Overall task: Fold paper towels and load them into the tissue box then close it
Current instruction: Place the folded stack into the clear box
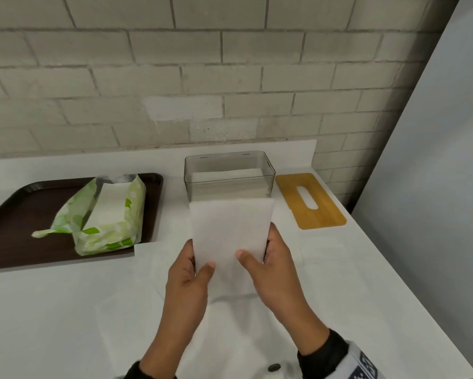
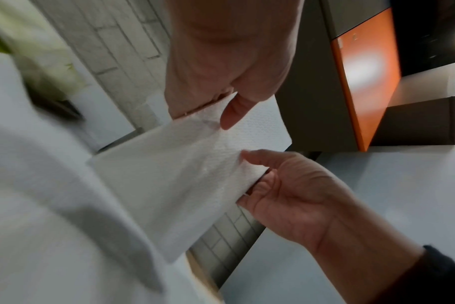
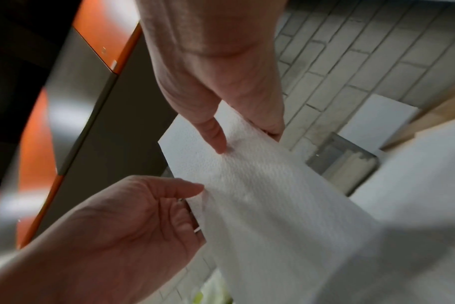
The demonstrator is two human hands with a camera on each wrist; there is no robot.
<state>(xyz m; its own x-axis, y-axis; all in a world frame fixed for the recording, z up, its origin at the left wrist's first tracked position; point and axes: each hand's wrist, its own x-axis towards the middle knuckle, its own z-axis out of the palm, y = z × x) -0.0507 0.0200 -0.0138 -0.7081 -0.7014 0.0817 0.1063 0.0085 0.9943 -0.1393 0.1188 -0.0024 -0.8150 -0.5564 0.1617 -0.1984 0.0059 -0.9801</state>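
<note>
**Both hands pinching a folded towel, lined up on the open box**

Left hand [image 1: 187, 272] and right hand [image 1: 271, 258] each clamp a side edge of the folded paper towel [image 1: 231, 233], thumbs on the near face, fingers behind. Hands sit apart, one per edge: that keeps the limp sheet taut and the fold from springing open. Wrist views confirm thumb-over-fingers pinches on both sides.

Towel is held off the table, upright and leaning away, its top edge just in front of the tissue box [image 1: 230, 170] and about as wide as it. My read: the fold was sized to the box footprint so it drops in flat.

Box stands near the table's back edge, towards the back right corner, lid off. White sheets already lie in the bottom, so loading looks partly done.

Wooden lid [image 1: 310, 201], slot facing up, lies flat just right of the box, close to the right edge. Parked there it stays clear of the opening but within reach for closing.

Green towel pack [image 1: 104, 214] lies torn open on the dark tray [image 1: 11, 214] at the left edge, so supply is on one side and box on the other. More loose white sheets lie on the table under the hands, probably next to be folded.
</note>
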